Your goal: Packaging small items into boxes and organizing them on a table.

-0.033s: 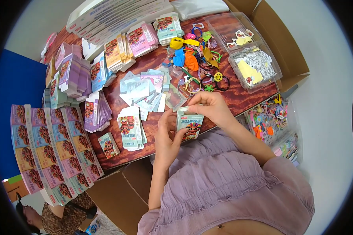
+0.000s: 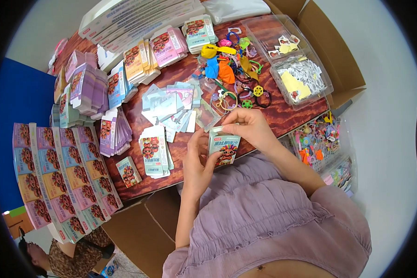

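A small pale green printed carton [image 2: 224,149] stands upright between my hands at the table's front edge. My left hand [image 2: 200,160] grips its left side, thumb across the lower front. At the carton's top, my right hand [image 2: 248,129] pinches the flap edge with thumb and fingers. To the left of my left hand lies a stack of flat pale green cartons [image 2: 154,153], and beside it a single made-up carton [image 2: 128,172]. Loose pale cards and clear sleeves [image 2: 171,105] are spread beyond my hands. Farther right, a heap of colourful hair ties and trinkets [image 2: 231,69] covers the table.
Stacks of folded cartons [image 2: 125,65] line the table's far left. Printed display boxes [image 2: 65,176] stand at the left edge. A clear tray [image 2: 301,81] of small cut-outs sits at the right, near an open cardboard box [image 2: 331,41]. Another person [image 2: 74,255] is at lower left.
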A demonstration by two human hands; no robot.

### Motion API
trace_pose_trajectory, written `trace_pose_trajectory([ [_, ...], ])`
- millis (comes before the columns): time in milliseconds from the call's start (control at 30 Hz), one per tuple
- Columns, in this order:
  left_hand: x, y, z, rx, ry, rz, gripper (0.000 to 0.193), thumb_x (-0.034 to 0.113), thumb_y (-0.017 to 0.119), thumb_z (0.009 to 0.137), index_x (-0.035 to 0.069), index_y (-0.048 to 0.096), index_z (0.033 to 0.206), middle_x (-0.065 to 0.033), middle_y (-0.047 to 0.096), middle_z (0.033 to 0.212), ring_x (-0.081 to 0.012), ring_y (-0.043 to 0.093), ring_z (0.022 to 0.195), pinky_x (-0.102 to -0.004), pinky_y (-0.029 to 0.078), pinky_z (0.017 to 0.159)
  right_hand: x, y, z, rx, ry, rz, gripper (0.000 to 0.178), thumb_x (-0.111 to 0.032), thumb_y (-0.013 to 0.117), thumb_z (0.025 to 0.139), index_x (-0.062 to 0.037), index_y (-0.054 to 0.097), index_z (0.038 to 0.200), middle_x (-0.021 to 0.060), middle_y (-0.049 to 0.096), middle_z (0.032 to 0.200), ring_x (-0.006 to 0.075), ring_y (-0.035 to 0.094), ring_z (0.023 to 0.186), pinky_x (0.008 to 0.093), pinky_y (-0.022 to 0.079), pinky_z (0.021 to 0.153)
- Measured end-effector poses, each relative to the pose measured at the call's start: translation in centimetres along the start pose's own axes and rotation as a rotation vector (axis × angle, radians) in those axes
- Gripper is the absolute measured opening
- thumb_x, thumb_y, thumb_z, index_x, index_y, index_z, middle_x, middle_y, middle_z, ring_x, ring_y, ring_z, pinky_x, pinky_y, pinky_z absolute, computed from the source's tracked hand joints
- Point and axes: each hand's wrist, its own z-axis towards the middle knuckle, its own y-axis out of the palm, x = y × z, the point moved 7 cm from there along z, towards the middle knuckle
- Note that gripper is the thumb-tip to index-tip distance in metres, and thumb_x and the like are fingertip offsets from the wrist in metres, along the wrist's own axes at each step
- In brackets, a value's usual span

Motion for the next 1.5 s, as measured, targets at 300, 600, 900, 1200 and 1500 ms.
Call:
trace_pose_trajectory([
  [300,-0.8,0.4,-0.5,0.016,-0.043,-0.094,0.063,-0.004,0.068,0.087,0.005,0.042,0.144,-0.0115,0.059,0.112,-0.0194,0.061,0.087,-0.0300,0.051,0.075,-2.8,1.1,-1.0,-0.181,-0.275,-0.465,0.013,-0.003,0.067,0.088,0.0034,0.071,0.100,0.0116,0.072,0.102,0.0185,0.069,0.094,0.0303,0.053,0.080],
  [600,0.3,-2.0,-1.1,-0.019,-0.010,0.147,0.044,0.002,0.065,0.089,0.006,0.055,0.132,-0.0128,0.058,0.116,-0.0258,0.059,0.092,-0.0354,0.050,0.078,-1.2,2.8,-0.6,-0.264,-0.294,-0.485,0.022,-0.005,0.067,0.087,-0.0001,0.071,0.108,0.0127,0.071,0.108,0.0246,0.069,0.100,0.0332,0.053,0.083],
  [900,-6.2,-22.5,-7.2,0.728,-0.283,0.658,0.044,0.008,0.053,0.100,0.002,0.045,0.143,-0.0196,0.061,0.128,-0.0291,0.065,0.103,-0.0364,0.051,0.089,1.1,18.3,4.4,-0.267,-0.617,-1.036,0.049,-0.024,0.074,0.081,0.0008,0.057,0.120,0.0139,0.062,0.107,0.0295,0.056,0.104,0.0392,0.046,0.080],
  [1200,-2.0,-17.2,-6.0,0.678,-0.113,0.736,0.047,0.012,0.061,0.095,-0.001,0.048,0.139,-0.0206,0.054,0.137,-0.0328,0.055,0.120,-0.0410,0.044,0.100,1.3,20.6,5.3,-0.207,-0.796,-1.096,0.037,-0.006,0.063,0.075,0.0004,0.056,0.111,0.0122,0.055,0.097,0.0305,0.054,0.099,0.0357,0.047,0.078],
  [1500,-6.6,-4.8,-3.8,-0.325,-0.285,-0.730,0.069,0.023,0.084,0.077,0.001,0.051,0.134,-0.0055,0.052,0.131,-0.0156,0.050,0.120,-0.0338,0.041,0.101,-5.9,13.2,0.1,-0.554,-0.551,-0.665,0.019,-0.005,0.064,0.084,-0.0056,0.060,0.103,0.0118,0.057,0.094,0.0301,0.061,0.082,0.0398,0.048,0.069],
])
